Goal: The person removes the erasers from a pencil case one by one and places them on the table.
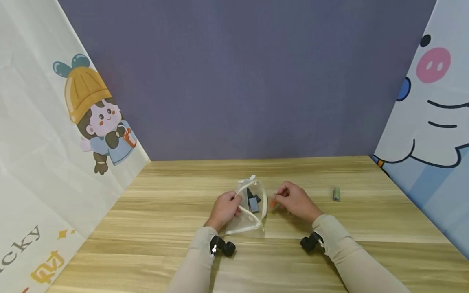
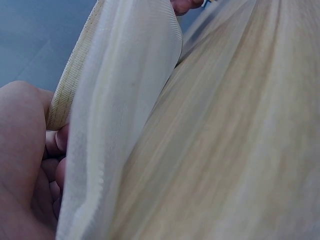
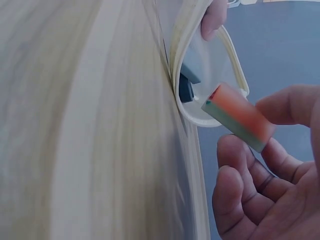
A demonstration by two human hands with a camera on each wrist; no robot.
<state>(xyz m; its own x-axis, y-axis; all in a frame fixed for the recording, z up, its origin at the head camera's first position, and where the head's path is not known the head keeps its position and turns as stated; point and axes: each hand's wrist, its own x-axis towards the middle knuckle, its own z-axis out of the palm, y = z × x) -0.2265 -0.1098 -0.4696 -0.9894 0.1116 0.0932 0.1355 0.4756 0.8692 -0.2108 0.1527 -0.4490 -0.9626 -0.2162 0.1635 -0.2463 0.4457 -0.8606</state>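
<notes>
A translucent zip pouch point(image 1: 242, 224) lies on the table with its mouth spread wide, its cream zipper edges forming a loop. My left hand point(image 1: 224, 209) grips the pouch's near-left edge between thumb and fingers. Inside sit a grey-blue block point(image 1: 253, 205) and dark pieces point(image 1: 250, 193). Just right of the mouth, my right hand point(image 1: 296, 202) pinches a small orange-and-green block point(image 3: 240, 117) between thumb and fingertips. In the right wrist view this block is held in front of the pouch opening, tilted. Its exact kind cannot be told.
A small green roll-shaped piece point(image 1: 336, 193) stands on the wood-grain table point(image 1: 165, 244), right of my right hand. A dark grey panel point(image 1: 256, 81) rises behind the table. Printed cartoon panels flank both sides.
</notes>
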